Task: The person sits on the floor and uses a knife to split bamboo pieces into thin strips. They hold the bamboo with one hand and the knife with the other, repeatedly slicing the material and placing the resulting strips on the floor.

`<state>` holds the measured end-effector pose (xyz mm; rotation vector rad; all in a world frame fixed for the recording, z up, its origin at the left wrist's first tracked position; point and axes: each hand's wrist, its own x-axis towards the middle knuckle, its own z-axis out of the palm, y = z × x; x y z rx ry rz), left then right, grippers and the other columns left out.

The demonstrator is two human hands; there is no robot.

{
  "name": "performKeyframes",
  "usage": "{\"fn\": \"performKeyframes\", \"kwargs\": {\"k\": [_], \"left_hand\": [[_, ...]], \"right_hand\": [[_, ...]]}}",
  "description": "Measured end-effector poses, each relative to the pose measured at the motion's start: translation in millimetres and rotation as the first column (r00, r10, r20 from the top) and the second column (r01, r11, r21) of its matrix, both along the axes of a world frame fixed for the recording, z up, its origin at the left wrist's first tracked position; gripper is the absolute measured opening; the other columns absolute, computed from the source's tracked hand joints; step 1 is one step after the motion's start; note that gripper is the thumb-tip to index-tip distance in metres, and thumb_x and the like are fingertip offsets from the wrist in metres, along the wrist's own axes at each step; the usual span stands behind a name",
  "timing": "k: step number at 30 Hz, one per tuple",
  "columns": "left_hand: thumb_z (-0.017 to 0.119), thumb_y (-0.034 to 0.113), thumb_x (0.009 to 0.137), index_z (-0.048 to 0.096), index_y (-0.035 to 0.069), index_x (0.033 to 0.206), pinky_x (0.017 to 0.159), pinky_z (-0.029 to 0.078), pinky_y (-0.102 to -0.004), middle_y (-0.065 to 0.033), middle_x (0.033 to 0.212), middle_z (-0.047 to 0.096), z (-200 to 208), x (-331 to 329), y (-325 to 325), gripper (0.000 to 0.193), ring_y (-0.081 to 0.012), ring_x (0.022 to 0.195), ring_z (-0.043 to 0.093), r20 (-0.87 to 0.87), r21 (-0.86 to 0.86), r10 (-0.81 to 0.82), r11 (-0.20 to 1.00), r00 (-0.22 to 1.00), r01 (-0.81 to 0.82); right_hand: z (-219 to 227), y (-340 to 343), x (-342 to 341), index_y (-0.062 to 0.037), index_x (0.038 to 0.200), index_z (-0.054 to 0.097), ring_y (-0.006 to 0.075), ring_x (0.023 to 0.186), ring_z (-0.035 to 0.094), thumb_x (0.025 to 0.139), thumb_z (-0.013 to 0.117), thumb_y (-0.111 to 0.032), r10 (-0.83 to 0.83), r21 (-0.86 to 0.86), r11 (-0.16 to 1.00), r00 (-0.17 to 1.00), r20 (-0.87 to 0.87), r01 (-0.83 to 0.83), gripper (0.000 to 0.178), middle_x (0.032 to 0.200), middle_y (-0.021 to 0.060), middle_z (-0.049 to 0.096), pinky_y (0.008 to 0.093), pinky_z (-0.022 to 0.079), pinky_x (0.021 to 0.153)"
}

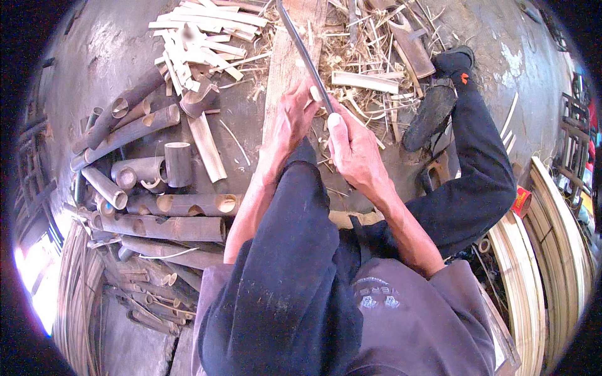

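Observation:
My right hand (pixel 352 149) is closed around the lower end of a long dark blade or rod (pixel 305 55) that runs up and away from me. My left hand (pixel 293 120) is closed beside it, pinching a small pale piece of bamboo (pixel 315 93) against the blade. Both hands work above a long wooden plank (pixel 290 50) on the ground, just past my raised left knee (pixel 295 207) in dark trousers. My right leg stretches to the right and ends in a dark shoe (pixel 433 113).
Cut bamboo tubes (pixel 164 216) lie piled on the left. Pale split bamboo strips (pixel 204 34) and shavings litter the far ground. Bundles of long thin strips (pixel 533 269) curve along the right and lower left. A red can (pixel 522 202) stands at the right.

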<state>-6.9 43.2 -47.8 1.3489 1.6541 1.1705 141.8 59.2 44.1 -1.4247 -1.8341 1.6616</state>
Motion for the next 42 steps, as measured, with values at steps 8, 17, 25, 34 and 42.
{"fn": "performKeyframes", "kwargs": {"k": [8,17,25,34,42], "left_hand": [[0.063,0.007,0.084,0.056,0.005,0.119,0.079,0.050,-0.0441,-0.0214,0.102,0.062,8,-2,5,0.036,-0.0404,0.097,0.061,0.022,-0.099,0.000,0.995,1.000,0.002],[0.063,0.009,0.084,0.051,0.006,0.125,0.082,0.047,-0.0433,-0.0230,0.107,0.059,-6,7,1,0.043,-0.0424,0.101,0.057,0.042,-0.053,0.081,0.995,0.996,-0.079],[0.065,0.021,0.085,0.033,-0.002,0.141,0.108,0.032,-0.0430,-0.0266,0.137,0.044,-28,-19,-54,0.068,-0.0405,0.129,0.040,-0.275,-0.282,0.120,0.938,0.954,-0.199],[0.064,0.014,0.087,0.059,-0.002,0.114,0.091,0.048,-0.0354,-0.0180,0.108,0.066,18,-45,-69,0.032,-0.0296,0.101,0.064,-0.211,-0.090,0.404,0.899,0.890,-0.429],[0.072,0.014,0.081,0.060,0.002,0.110,0.079,0.051,-0.0350,-0.0129,0.096,0.059,55,-6,4,0.034,-0.0251,0.088,0.061,-0.296,0.181,0.180,0.975,0.938,-0.129]], "right_hand": [[4,8,-2,-0.0178,0.141,0.042,0.0383,0.073,0.064,0.100,0.039,-0.030,0.028,-0.003,1.000,0.999,0.016,-0.028,0.043,0.076,0.0240,0.060,0.0428,0.048,0.071],[29,14,-6,-0.0167,0.141,0.043,0.0438,0.102,0.060,0.100,0.038,-0.029,0.072,-0.106,0.993,0.987,0.145,-0.057,0.043,0.110,0.0275,0.062,0.0442,0.049,0.084],[17,5,2,-0.0095,0.140,0.044,0.0241,0.070,0.052,0.100,0.041,-0.033,0.018,-0.005,1.000,0.999,-0.048,-0.018,0.046,0.079,0.0178,0.055,0.0348,0.045,0.070],[16,4,0,-0.0152,0.151,0.025,0.0109,0.063,0.046,0.101,0.042,-0.031,0.098,-0.043,0.994,0.991,-0.090,-0.102,0.055,0.068,0.0002,0.046,0.0270,0.043,0.059],[-46,24,-8,-0.0052,0.136,0.043,0.0463,0.103,0.059,0.099,0.042,-0.037,0.109,0.045,0.993,0.993,0.050,-0.111,0.048,0.109,0.0302,0.061,0.0496,0.046,0.089]]}}
